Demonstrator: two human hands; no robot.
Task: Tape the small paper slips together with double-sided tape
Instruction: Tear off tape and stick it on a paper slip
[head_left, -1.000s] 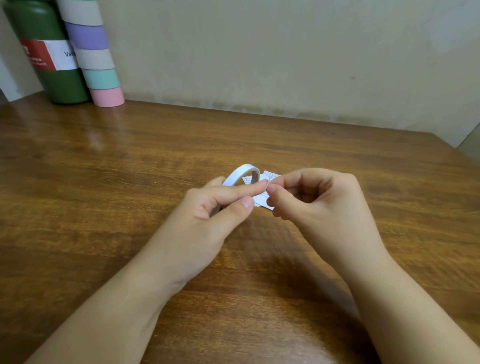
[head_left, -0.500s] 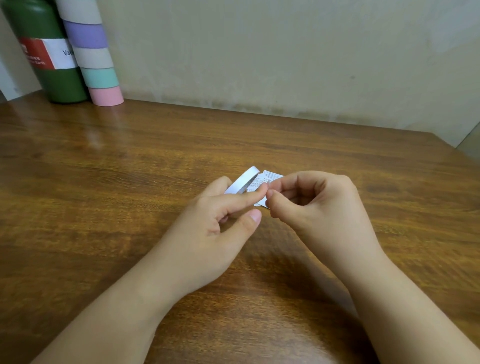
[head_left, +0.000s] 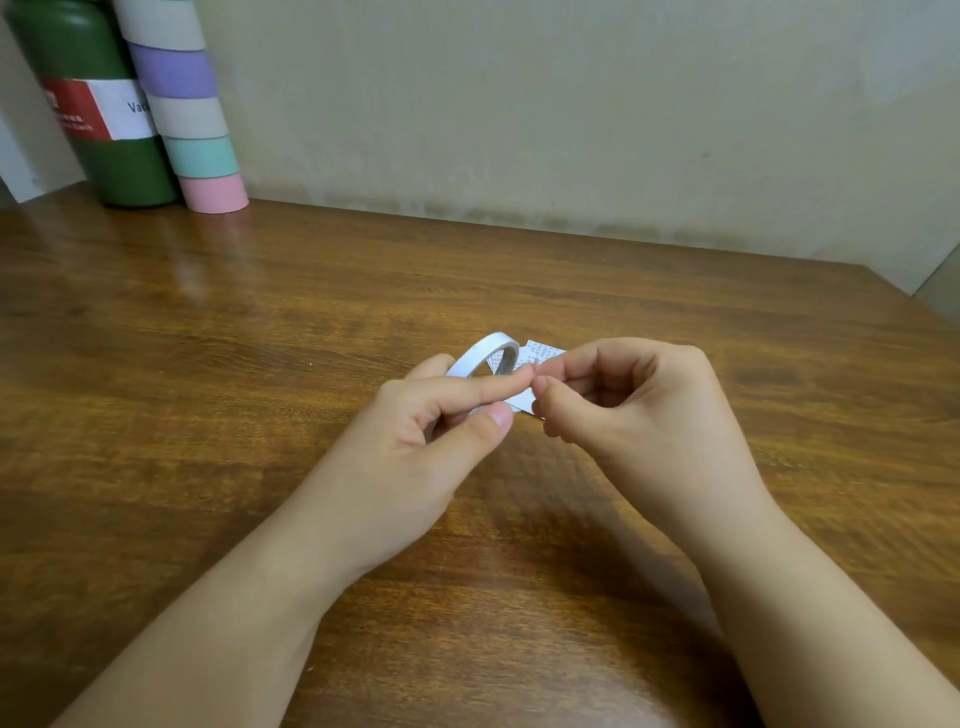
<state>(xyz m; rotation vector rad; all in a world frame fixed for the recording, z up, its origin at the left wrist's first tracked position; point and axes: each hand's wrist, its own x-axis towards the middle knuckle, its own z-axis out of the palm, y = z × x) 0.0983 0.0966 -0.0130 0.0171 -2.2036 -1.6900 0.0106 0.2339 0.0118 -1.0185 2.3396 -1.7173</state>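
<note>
My left hand grips a thin white roll of double-sided tape, held on edge just above the wooden table. Its forefinger lies along the roll and its thumb sits below. My right hand has curled fingers, and its thumb and forefinger pinch at the roll's rim where the two hands meet. Small printed paper slips lie on the table right behind the fingertips, partly hidden by both hands. Whether a tape end is lifted I cannot tell.
A dark green bottle with a red and white label stands at the far left against the wall. Beside it rises a stack of pastel tape rolls. The table's right edge runs close to the wall corner.
The roll has tilted back so that its ring opening shows again, after lying flatter half a second ago. Both hands stay in the same place, fingertips still together.
</note>
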